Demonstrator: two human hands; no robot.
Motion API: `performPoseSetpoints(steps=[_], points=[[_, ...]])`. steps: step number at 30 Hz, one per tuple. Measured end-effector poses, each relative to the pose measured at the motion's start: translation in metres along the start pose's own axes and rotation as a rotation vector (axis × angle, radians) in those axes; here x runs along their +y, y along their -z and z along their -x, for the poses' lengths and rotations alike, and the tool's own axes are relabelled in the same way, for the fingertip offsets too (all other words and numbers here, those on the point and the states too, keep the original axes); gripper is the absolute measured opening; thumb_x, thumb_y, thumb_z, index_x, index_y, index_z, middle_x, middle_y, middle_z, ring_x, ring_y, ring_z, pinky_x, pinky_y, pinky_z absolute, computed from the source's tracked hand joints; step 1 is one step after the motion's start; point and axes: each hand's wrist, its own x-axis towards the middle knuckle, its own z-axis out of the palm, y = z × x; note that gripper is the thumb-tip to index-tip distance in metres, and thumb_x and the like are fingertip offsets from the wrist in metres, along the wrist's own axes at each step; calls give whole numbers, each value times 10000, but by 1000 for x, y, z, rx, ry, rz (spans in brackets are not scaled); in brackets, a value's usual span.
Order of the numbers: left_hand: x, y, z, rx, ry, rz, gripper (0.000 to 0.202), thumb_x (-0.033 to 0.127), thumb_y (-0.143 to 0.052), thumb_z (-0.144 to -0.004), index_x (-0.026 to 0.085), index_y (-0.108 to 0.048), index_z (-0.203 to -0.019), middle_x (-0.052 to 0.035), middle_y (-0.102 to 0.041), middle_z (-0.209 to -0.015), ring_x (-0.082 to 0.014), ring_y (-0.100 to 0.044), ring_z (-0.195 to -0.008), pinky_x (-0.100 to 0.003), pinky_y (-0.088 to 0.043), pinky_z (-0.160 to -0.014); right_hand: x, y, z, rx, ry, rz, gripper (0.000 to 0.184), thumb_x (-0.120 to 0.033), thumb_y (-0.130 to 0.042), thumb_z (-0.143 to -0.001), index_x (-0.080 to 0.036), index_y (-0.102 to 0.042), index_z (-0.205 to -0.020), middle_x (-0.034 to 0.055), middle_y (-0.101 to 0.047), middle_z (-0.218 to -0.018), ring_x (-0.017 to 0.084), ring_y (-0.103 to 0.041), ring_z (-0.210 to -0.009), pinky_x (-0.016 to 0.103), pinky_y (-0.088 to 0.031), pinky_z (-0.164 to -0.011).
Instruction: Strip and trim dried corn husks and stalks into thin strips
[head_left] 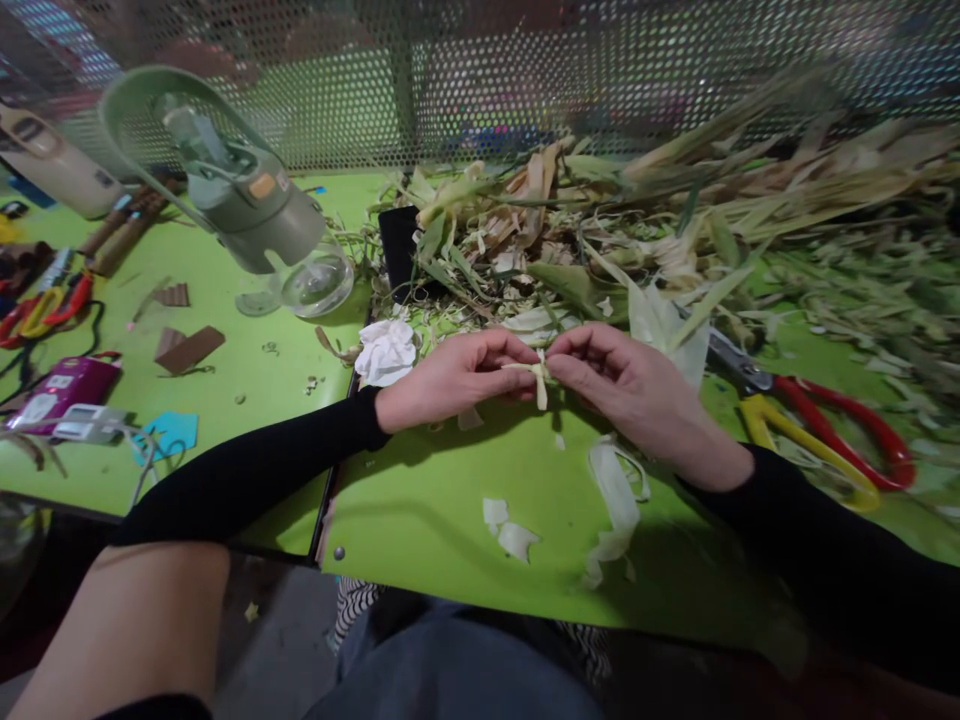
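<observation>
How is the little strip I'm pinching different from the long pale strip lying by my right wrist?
The pinched strip is short and narrow, held between the left hand and right hand. The long strip is wider, curled, and lies loose on the green table. Both are pale, husk-like material.

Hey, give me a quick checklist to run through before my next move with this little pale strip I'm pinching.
1. Grip on the pale husk strip: ok; the left hand and right hand both pinch it.
2. Strip whole: cannot tell; the hands cover most of it.
3. Red-and-yellow-handled scissors clear of the hands: ok; they lie on the green tabletop, apart from the right hand.
4. Scissor blades shut: cannot tell; a pale leaf covers their tips.
5. Tabletop near the hands free of scraps: not ok; pale husk scraps lie there.
</observation>
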Motion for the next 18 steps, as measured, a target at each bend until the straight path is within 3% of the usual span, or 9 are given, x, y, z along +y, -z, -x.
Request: performPoseSetpoints(steps=[4,7,11,18], points=[[1,-1,1,-3,31,51,142,188,-685,-927,119,-628,-1037,-12,-733,-812,-79,-691,-725,-238,-561,-757,2,0,1,46,90,33,306,-535,-778,-857,-244,-747,-948,25,-703,-832,160,-585,-674,309,-458,-590],[0,-2,3,-59,80,128,261,262,-744,-910,138,-604,-1091,-8,-741,-781,-84,-698,-674,-231,-568,-703,1,-2,5,85,134,22,263,-505,-756,-887,-244,-735,-878,19,-703,-820,157,-585,-669,308,-454,-596],[0,-3,5,-130,125,193,334,345,-797,-873,164,-566,-1033,6,-736,-743,-89,-706,-640,-209,-556,-638,-1,-3,8,55,234,116,282,-494,-656,-967,-234,-682,-862,22,-684,-804,154,-577,-658,299,-429,-583],[2,-7,6,-142,174,210,55,132,-644,-942,118,-615,-987,-14,-749,-801,-59,-707,-687,-202,-571,-711,-3,6,5,-102,382,521,322,-451,-473,-1044,-224,-579,-841,22,-631,-712,156,-549,-589,294,-376,-546]])
